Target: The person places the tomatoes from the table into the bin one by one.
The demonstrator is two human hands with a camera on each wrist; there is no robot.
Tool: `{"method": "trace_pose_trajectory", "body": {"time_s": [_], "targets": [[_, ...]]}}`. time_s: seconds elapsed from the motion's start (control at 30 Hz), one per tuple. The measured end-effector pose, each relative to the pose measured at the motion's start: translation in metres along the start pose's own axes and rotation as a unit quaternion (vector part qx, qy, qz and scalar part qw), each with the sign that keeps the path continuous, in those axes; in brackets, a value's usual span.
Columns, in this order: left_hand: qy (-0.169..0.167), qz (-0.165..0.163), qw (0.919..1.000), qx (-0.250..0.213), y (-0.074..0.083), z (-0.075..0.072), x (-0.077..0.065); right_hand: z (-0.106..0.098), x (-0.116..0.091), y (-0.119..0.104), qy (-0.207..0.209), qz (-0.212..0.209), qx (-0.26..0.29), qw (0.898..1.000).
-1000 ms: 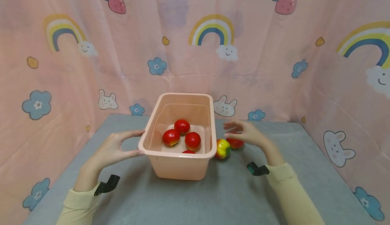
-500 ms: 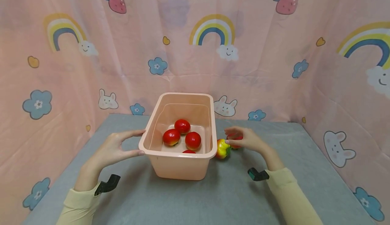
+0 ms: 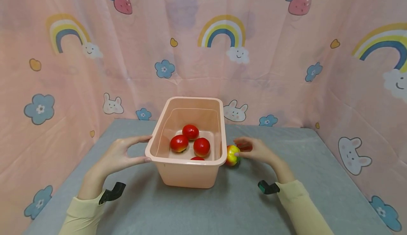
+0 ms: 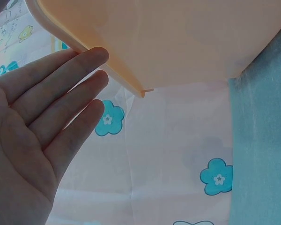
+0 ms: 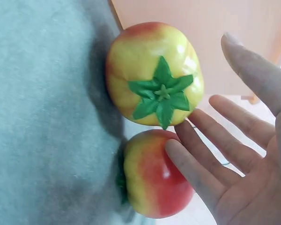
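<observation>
A light pink plastic bin [image 3: 187,175] stands mid-table with several red tomatoes [image 3: 201,147] inside; the front one is mostly hidden by the rim. Straight fingers of my left hand [image 3: 119,155] touch the bin's left rim, as the left wrist view also shows. Right of the bin lies a yellow and red tomato [image 5: 152,51] with a green star-shaped leaf top. A second, redder tomato [image 5: 159,187] lies beside it, largely covered by my right hand [image 3: 258,151] in the head view. That hand's fingers are extended around the two tomatoes without gripping either; the thumb stands apart.
A grey cloth [image 3: 178,213] covers the table. Pink printed curtains [image 3: 203,76] hang behind it and along both sides. Each wrist carries a dark camera mount [image 3: 112,193].
My right hand has lowered and come nearer, from above the far tomato to beside the yellow and red one. The left hand and the bin have stayed put.
</observation>
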State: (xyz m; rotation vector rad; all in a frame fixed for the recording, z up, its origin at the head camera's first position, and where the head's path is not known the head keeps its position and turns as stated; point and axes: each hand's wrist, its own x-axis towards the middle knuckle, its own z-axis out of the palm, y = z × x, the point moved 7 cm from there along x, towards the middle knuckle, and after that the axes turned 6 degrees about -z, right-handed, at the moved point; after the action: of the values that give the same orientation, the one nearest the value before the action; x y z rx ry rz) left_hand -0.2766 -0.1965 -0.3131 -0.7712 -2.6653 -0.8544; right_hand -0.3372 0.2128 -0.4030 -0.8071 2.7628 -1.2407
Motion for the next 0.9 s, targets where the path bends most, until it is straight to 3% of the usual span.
{"method": "trace_pose_trajectory", "body": {"time_s": [0.63,0.9], "targets": [[0.002,0.001,1.0,-0.003,0.001,0.0,0.0,0.018,-0.013,-0.003,0.027,-0.02,-0.071,0.997],[0.001,-0.002,1.0,-0.002,0.0,0.001,0.0,0.024,-0.012,-0.003,0.052,-0.005,-0.084,0.995]]}}
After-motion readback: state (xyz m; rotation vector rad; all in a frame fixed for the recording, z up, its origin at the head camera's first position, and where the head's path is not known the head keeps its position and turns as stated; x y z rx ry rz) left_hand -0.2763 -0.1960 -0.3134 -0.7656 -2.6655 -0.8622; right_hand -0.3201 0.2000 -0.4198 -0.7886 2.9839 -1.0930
